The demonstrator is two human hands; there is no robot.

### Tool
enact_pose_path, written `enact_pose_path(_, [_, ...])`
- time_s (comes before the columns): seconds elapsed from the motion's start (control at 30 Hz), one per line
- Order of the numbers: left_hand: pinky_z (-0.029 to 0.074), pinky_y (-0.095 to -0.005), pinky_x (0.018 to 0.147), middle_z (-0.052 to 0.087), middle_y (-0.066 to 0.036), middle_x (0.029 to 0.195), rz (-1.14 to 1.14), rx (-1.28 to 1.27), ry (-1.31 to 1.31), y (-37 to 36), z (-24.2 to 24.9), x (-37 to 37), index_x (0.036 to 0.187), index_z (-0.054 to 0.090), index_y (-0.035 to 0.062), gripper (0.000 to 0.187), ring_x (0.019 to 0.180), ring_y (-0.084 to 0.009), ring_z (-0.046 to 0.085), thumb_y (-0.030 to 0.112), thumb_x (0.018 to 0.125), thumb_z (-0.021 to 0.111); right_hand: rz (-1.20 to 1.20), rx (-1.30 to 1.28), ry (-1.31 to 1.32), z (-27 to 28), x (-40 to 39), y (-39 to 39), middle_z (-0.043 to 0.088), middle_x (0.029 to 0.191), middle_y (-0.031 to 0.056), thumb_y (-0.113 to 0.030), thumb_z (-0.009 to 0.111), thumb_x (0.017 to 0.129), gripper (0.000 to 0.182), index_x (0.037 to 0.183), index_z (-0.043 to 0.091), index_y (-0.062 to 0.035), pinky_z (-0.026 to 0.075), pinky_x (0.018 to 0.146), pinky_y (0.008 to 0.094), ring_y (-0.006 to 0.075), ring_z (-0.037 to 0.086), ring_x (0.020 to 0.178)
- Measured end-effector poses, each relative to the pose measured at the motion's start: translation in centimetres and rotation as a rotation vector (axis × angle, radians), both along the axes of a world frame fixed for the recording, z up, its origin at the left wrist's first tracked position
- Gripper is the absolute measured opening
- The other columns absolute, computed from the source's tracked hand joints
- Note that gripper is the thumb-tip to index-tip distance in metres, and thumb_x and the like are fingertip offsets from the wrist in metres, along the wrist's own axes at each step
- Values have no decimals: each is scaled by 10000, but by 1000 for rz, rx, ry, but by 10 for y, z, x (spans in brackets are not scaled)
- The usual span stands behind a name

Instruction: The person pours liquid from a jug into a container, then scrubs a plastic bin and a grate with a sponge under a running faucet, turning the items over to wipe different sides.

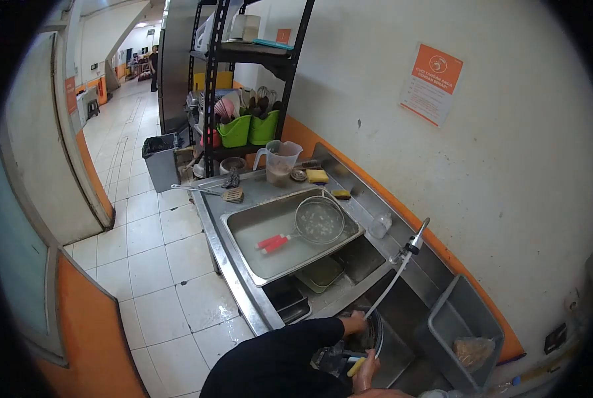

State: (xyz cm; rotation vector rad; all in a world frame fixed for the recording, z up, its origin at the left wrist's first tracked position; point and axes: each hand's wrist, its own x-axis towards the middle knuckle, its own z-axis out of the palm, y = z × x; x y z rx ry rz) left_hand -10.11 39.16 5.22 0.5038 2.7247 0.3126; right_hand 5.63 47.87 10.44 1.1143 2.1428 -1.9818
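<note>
My left hand [355, 323] reaches into the sink basin at a dark round pan or bowl [374, 331], its fingers hard to make out. Below it, my right hand [366, 371] is closed around a yellow handle [356, 366], close to the end of the white hose [389, 292]. That hose runs down from the wall tap [413, 247]. What the yellow handle belongs to is partly hidden. Under my hands lies a clear or dark plastic item [329, 359], partly covered by my black sleeve.
A steel tray of cloudy water [243, 262] holds a strainer [319, 219] with red handles. Behind it stand a measuring jug [280, 162] and a yellow sponge [317, 176]. A grey tub [452, 298] holding a plastic bag [474, 351] sits at right. A distant person [153, 66] stands in the corridor.
</note>
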Motion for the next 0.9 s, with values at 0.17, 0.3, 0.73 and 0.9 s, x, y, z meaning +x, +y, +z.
enact_pose_path(0.17, [474, -383, 750, 583, -81, 1075, -292, -255, -43, -12, -35, 7, 1031, 602, 93, 314, 934, -271, 577, 250, 762, 566, 87, -13, -34, -1, 3, 4, 421, 1078, 230, -250, 540, 704, 655, 1210, 291, 83, 415, 759, 406, 314, 492, 941])
enact_pose_path(0.3, [476, -402, 738, 603, -137, 998, -280, -61, -32, -11, -49, 15, 976, 627, 72, 302, 934, -302, 574, 277, 795, 499, 64, 36, -62, -10, 6, 1, 434, 1043, 209, -240, 545, 704, 596, 1150, 325, 89, 417, 745, 391, 287, 497, 908])
enact_pose_path(0.73, [414, -442, 825, 571, -173, 1018, 53, 64, 39, 20, -55, 8, 1065, 557, 45, 434, 968, -376, 521, 369, 839, 378, 39, 58, -28, -8, 5, 0, 465, 1050, 228, -194, 526, 709, 549, 1142, 364, 102, 422, 752, 394, 330, 504, 923])
enact_pose_path(0.9, [143, -473, 1023, 215, -283, 1322, 398, 635, -72, 15, -15, 21, 1273, 293, -25, 604, 1235, -462, 139, 383, 834, 371, 99, 101, 73, 13, 4, -7, 446, 1094, 233, -182, 525, 717, 572, 1180, 338, 97, 399, 796, 393, 336, 471, 998])
